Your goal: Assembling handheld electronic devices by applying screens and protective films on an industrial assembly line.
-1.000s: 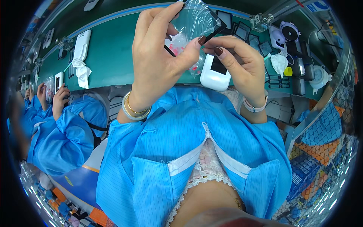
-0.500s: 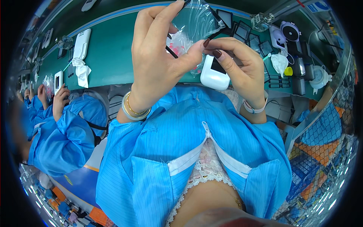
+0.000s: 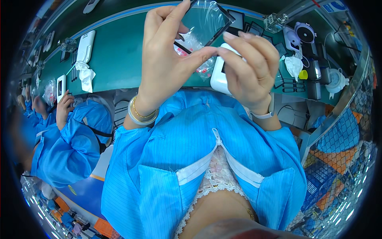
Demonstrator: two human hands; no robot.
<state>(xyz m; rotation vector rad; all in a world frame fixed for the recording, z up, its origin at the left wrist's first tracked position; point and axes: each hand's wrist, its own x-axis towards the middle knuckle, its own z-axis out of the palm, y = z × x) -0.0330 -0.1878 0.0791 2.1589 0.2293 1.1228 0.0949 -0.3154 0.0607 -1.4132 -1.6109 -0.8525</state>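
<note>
My left hand [image 3: 161,55] is closed on a clear panel with a black border [image 3: 207,24], gripping it by its edges and holding it tilted above the bench. At the panel's lower right corner is my right hand [image 3: 252,63], its fingers curled in near my left thumb. Whatever lies between those fingers, if anything, is hidden. Below my hands a white rounded device with a dark screen [image 3: 219,77] stands at the bench's near edge, partly covered by my right hand. Beside it is a clear plastic bag with red bits [image 3: 205,69].
On the green bench [image 3: 115,51], several black-framed panels [image 3: 254,30] lie at the back right. A white tissue [image 3: 293,65], a yellow cap [image 3: 303,75] and a purple-white fan-like device [image 3: 305,32] are further right. To the left a co-worker's hand [image 3: 63,109] touches another white device [image 3: 61,85].
My right hand has turned and its fingers have shifted up along the panel's edge. The panel is tilted a little differently, showing more of its black border. My left hand keeps its grip.
</note>
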